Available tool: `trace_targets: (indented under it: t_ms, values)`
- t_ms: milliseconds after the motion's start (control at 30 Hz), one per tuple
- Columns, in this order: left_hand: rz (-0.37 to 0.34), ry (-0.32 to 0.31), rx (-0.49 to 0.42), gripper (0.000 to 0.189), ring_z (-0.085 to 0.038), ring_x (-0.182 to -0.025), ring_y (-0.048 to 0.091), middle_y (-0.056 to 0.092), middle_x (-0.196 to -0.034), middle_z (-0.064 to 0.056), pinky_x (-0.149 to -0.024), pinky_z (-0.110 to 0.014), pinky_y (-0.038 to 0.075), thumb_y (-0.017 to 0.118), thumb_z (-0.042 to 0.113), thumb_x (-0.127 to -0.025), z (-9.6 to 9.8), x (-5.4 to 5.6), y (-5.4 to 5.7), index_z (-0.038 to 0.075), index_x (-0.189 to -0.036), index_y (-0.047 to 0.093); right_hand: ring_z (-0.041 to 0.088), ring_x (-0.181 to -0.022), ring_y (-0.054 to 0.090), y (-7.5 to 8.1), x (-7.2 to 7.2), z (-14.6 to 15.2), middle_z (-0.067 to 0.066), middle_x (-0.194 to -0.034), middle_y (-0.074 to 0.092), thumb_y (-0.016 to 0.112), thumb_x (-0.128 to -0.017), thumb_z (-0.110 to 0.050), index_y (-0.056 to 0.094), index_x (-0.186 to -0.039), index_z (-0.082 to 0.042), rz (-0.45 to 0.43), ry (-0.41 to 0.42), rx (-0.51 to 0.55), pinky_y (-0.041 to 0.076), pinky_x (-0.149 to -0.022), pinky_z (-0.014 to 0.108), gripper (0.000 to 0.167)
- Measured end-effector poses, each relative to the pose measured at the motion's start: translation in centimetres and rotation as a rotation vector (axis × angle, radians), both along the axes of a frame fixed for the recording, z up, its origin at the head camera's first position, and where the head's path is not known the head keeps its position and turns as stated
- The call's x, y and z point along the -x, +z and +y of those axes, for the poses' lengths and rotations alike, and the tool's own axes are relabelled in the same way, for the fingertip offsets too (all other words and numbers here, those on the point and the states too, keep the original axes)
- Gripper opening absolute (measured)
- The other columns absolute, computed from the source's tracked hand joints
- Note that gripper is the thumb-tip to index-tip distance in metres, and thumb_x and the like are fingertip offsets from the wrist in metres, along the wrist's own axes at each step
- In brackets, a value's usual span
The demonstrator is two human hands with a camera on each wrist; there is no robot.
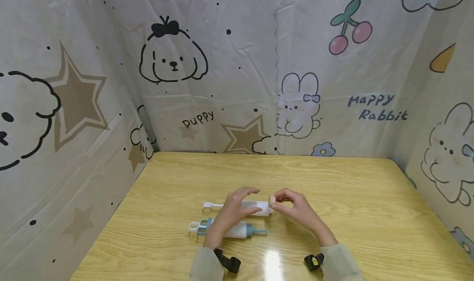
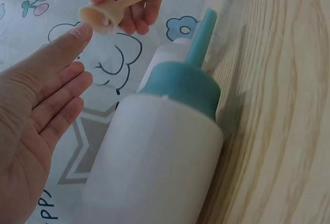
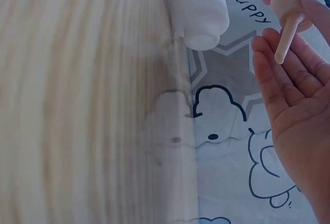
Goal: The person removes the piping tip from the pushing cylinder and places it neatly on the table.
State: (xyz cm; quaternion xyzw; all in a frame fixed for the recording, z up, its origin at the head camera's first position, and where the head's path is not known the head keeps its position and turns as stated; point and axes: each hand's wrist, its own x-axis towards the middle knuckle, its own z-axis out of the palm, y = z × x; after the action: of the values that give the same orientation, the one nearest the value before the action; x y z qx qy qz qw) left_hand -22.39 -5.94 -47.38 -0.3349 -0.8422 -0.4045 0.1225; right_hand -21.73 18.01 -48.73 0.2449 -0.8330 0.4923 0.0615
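My right hand point(image 1: 296, 208) pinches a beige nozzle cap point(image 2: 105, 15), a flared cone with a thin spout, between thumb and fingers. In the left wrist view its hollow wide end faces my left hand point(image 1: 233, 207), and one left fingertip overlaps the rim. The left fingers are spread loosely over a white syringe-like tube point(image 1: 262, 207) lying on the table. A narrow white neck point(image 3: 201, 39) shows bare at that tube's right end in the right wrist view. Nearer me, under the left wrist, lies a second white tube point(image 1: 237, 231) with a teal nozzle cap point(image 2: 180, 87).
Both tubes lie side by side on a wood-grain table point(image 1: 177, 178), their plunger handles toward the left. The second tube's teal handle point(image 1: 201, 226) ends in a white loop. Printed cloth point(image 1: 244, 67) with cartoon figures hangs around the table's back and sides.
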Motion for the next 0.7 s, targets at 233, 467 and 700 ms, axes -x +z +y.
trace_targets:
  t_ms: [233,467,700]
  values:
    - [-0.001,-0.028,0.032,0.044,-0.023,-0.116,0.064,0.068,-0.122,-0.008,-0.096,-0.036,0.056,0.077,0.018,-0.083,0.55,-0.33,0.13,0.007,-0.123,0.064,0.007,-0.096,0.064,0.14,-0.10,-0.62,0.003,-0.103,0.070,0.069,-0.091,-0.018,0.067,-0.106,-0.013,0.009,0.050,0.002,0.056,-0.090,0.046,0.016]
    - [-0.018,-0.034,0.041,0.043,-0.022,-0.115,0.065,0.069,-0.122,-0.007,-0.096,-0.035,0.056,0.077,0.019,-0.083,0.89,-0.37,-0.26,0.007,-0.123,0.065,0.008,-0.097,0.065,0.04,-0.13,-0.92,0.002,-0.104,0.070,0.070,-0.091,-0.020,0.067,-0.105,-0.014,-0.012,0.064,0.000,0.055,-0.091,0.047,0.016]
    - [0.007,-0.053,0.048,0.039,-0.020,-0.112,0.067,0.070,-0.119,-0.006,-0.095,-0.033,0.056,0.076,0.017,-0.084,0.96,-0.34,-0.25,0.008,-0.120,0.066,0.007,-0.097,0.064,0.07,-0.13,-0.99,0.003,-0.104,0.070,0.069,-0.092,-0.019,0.067,-0.106,-0.013,-0.015,0.068,-0.001,0.055,-0.091,0.048,0.015]
